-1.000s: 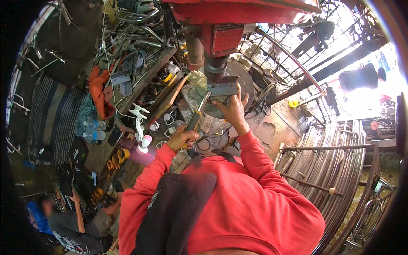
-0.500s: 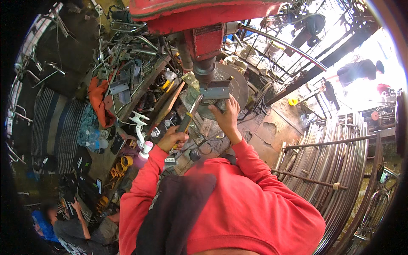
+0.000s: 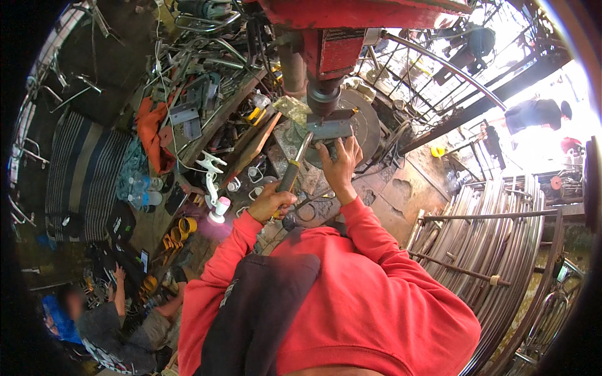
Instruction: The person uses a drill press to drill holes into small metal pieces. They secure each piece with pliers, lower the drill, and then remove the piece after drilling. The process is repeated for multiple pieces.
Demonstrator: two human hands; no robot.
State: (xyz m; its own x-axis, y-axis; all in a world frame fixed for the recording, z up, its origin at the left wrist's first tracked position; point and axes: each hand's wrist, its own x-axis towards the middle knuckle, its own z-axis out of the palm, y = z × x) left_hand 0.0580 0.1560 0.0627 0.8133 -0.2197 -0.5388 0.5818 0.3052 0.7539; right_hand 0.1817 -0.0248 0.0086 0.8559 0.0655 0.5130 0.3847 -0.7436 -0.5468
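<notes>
Beneath the drill chuck (image 3: 323, 95) of a red drill press (image 3: 331, 53) lies a short grey metal angle piece (image 3: 330, 130). My left hand (image 3: 271, 201) is closed round the dark-and-yellow grips of a long metal tool (image 3: 303, 150) that looks like pliers. The tool's tip meets the left end of the angle piece; whether it clamps it I cannot tell. With fingers spread, my right hand (image 3: 342, 169) touches the piece's near edge at the fingertips, and its thumb stands apart from them. The drill's point is hard to make out.
Behind the work is a round metal table (image 3: 370, 128). To the left are a wooden board (image 3: 256, 147), a white clamp-like stand (image 3: 211, 172), and an orange cloth (image 3: 150, 135). Long metal tubes (image 3: 483, 238) fill a rack at right. Another person (image 3: 119, 332) sits at lower left.
The view has shifted, so the drill press and angle piece sit further right. My right thumb has come nearer the angle piece. My left hand still grips the tool.
</notes>
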